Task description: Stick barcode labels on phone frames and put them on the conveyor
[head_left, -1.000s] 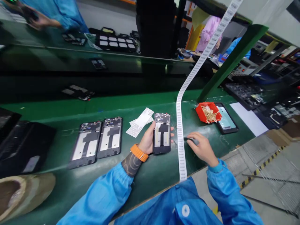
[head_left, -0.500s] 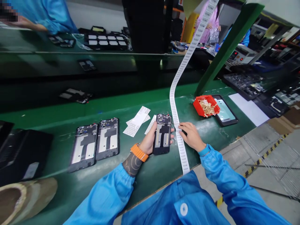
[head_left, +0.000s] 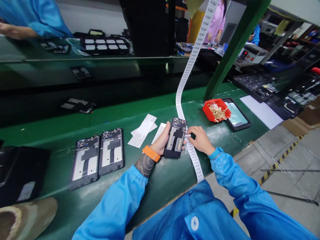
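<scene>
My left hand (head_left: 161, 143), an orange watch strap at its wrist, grips an opened phone (head_left: 175, 137) whose circuit board and bare inside face up. Close to the phone's right edge, my right hand (head_left: 201, 140) pinches a small white label (head_left: 187, 136) between thumb and fingertips. Beneath that hand runs a long strip of barcode labels (head_left: 193, 158), which hangs from above and lies across the bench to its front edge. Two similar opened phones (head_left: 86, 160) (head_left: 111, 148) lie side by side to the left. White sticker sheets (head_left: 143, 131) lie behind my left hand.
A red bin (head_left: 208, 111) of tan scraps sits beside a tablet-like device (head_left: 238, 115) at right. A green post (head_left: 232, 53) slants up behind them. Cardboard tube (head_left: 37, 216) and black box (head_left: 22, 173) stand at left. Co-workers (head_left: 37, 16) are across the bench.
My right hand has pinched and lifted a label off the strip. The phone in my left hand has tilted and risen slightly, now covering part of the strip. The view has shifted slightly.
</scene>
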A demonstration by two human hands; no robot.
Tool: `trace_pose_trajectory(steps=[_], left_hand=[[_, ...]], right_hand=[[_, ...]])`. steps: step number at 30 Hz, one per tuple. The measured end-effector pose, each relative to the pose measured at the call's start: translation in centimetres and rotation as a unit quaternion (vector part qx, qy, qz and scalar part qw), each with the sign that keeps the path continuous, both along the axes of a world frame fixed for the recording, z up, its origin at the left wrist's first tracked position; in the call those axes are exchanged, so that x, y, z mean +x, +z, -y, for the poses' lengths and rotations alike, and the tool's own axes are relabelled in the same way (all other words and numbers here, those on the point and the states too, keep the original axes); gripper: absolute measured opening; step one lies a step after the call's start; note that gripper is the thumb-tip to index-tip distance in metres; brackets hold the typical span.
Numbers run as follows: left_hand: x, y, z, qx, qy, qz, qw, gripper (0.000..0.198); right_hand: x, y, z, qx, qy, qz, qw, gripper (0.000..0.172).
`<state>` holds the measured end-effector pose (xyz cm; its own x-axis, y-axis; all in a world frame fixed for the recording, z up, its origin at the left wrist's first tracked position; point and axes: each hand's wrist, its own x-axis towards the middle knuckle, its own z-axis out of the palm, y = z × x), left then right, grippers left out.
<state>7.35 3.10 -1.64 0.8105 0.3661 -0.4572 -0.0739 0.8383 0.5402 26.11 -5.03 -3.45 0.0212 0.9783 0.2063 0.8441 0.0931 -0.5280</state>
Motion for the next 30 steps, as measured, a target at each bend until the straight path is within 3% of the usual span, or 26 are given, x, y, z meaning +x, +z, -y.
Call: trace_pose_trajectory(steps=[8, 11, 13, 15, 17, 19, 21, 25, 27, 30], left_hand=[[-0.1, 0.1, -0.1, -0.035, -0.006, -0.007, 0.999, 0.091], [0.1, 0.1, 0.1, -0.036, 0.0, -0.003, 0.999, 0.091], [0.0, 0.0, 0.2, -0.034, 0.001, -0.002, 0.999, 0.091], [-0.2, -0.1, 0.1, -0.031, 0.003, 0.002, 1.0, 0.09], [-0.6, 0.1, -0.2, -0.026, 0.017, 0.021, 0.999, 0.087], [-1.1, 0.5, -0.4, -0.013, 0.047, 0.048, 0.998, 0.084], [-1.6, 0.9, -0.4, 0.002, 0.069, 0.068, 0.995, 0.083], [-2.3, 1.2, -0.3, 0.014, 0.045, 0.082, 0.996, 0.088], [-2.6, 1.1, -0.3, 0.009, 0.022, 0.086, 0.996, 0.092], [-2.6, 0.9, -0.4, -0.008, 0.015, 0.111, 0.994, 0.095]], right_hand=[[-0.8, -0.7, 0.9, 0.067, 0.025, 0.035, 0.997, 0.018], [-1.1, -0.3, 1.7, 0.094, 0.024, -0.03, 0.995, 0.015], [-1.0, 0.1, 2.3, 0.119, -0.02, -0.116, 0.986, 0.009], [-0.6, 0.7, 2.4, 0.133, -0.098, -0.235, 0.958, 0.006], [-0.2, 1.6, 1.4, 0.137, -0.156, -0.369, 0.906, 0.01], [-0.3, 2.7, -0.7, 0.135, -0.156, -0.477, 0.854, 0.015], [-1.2, 3.8, -3.6, 0.13, -0.118, -0.529, 0.83, 0.016], [-3.9, 4.9, -8.0, 0.066, -0.043, -0.498, 0.864, 0.023], [-4.7, 4.6, -8.6, 0.032, -0.021, -0.483, 0.875, 0.031], [-4.6, 3.8, -8.0, -0.021, 0.018, -0.498, 0.867, 0.041]])
